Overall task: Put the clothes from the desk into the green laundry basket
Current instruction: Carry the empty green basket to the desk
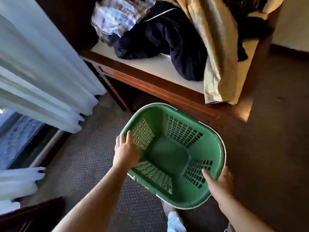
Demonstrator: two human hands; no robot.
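I hold an empty green laundry basket (168, 158) above the carpet, just in front of the desk (150, 81). My left hand (127, 151) grips its left rim, thumb inside and fingers outside. My right hand (219, 181) grips the near right rim, thumb over the edge. On the desk lie a dark navy garment (167, 39), a white and blue patterned cloth (115, 19) at the back left, and a tan cloth (215, 52) draped over the front edge at the right.
White curtains (38, 77) hang at the left over a window (20, 139). Patterned carpet (93, 156) covers the floor. A dark piece of furniture (30, 216) sits at the lower left. My foot in a white sock (173, 221) shows below the basket.
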